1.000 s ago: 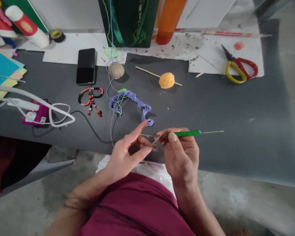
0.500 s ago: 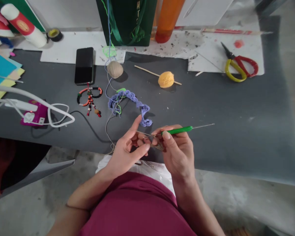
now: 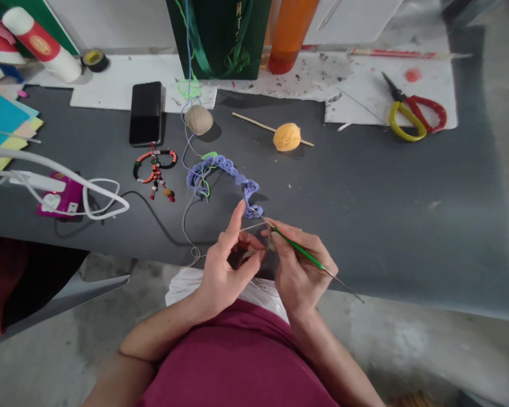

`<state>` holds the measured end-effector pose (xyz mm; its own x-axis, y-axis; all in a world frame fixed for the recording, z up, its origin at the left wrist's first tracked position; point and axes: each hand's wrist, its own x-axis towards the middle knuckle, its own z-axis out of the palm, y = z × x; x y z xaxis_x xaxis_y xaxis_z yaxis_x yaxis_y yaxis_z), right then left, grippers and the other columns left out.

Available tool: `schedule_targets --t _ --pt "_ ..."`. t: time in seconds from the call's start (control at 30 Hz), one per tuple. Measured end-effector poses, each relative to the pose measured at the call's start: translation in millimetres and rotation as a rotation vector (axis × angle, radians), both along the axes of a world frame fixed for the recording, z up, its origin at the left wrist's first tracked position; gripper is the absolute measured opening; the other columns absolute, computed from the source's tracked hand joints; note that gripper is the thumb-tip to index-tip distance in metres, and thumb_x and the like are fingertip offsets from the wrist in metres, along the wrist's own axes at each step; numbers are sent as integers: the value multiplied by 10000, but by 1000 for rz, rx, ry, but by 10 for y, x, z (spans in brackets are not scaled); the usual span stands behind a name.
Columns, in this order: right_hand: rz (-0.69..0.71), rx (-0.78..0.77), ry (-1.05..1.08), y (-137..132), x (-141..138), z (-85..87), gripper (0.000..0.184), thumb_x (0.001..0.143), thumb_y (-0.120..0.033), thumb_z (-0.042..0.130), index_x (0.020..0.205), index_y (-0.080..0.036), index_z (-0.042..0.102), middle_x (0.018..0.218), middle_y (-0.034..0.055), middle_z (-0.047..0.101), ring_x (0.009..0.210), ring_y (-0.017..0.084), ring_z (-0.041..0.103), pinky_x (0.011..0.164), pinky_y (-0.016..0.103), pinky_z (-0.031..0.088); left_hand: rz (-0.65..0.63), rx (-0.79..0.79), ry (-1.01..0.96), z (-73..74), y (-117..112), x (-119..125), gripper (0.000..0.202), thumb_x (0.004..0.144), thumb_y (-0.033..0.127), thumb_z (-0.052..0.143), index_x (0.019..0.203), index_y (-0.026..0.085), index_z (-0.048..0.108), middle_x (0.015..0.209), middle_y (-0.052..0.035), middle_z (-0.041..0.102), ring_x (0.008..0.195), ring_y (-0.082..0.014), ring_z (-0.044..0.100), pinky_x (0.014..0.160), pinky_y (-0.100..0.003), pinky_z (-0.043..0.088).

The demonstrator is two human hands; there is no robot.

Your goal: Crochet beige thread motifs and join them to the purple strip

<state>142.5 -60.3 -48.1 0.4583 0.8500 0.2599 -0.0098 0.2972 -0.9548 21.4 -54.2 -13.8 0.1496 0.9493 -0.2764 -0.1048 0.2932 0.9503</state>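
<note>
My right hand (image 3: 301, 271) grips a green-handled crochet hook (image 3: 301, 252), its thin metal shaft slanting down and to the right. The hook's front end meets a small tan crochet piece (image 3: 254, 254) pinched in the fingers of my left hand (image 3: 225, 265). A strand of tan yarn runs over those fingers. A ball of beige yarn (image 3: 198, 120) lies farther up the table. A purple crocheted strip (image 3: 233, 175) curves just above my hands, its end close to my left fingertips.
A dark grey table (image 3: 365, 186) holds a black phone (image 3: 146, 113), a beaded keychain (image 3: 155, 169), an orange yarn ball on a wooden stick (image 3: 287, 137), red-and-yellow scissors (image 3: 411, 116), a magenta charger with white cable (image 3: 59, 196), and a green bag (image 3: 218, 39).
The hook has swung from lying nearly level, pointing right, to slanting down to the right. Its front end now sits in the tan piece, and my hands are slightly closer to the purple strip.
</note>
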Motion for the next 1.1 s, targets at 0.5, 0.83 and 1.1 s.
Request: schedule_targets --t 0.5,0.83,1.1 --pt "328 -150 411 108 173 31 94 917 -367 795 931 -290 742 855 -37 803 558 90 655 538 226 554 -75 -142 -216 50 101 -116 779 833 200 802 1571 243 556 868 7 659 824 -135 568 819 -292 472" --pt "419 -129 267 127 355 87 154 936 -385 780 921 -258 694 786 -26 744 518 106 640 489 251 515 -119 -195 -159 50 160 -203 703 838 258 832 1510 234 627 865 -6 680 793 -136 564 783 -297 471" --pt "584 -36 134 148 458 225 31 1010 -232 690 1009 -254 711 877 -2 763 620 121 724 582 265 609 -107 -210 -61 61 190 -222 677 803 309 849 1448 192 677 834 -7 720 788 -158 619 856 -342 510"
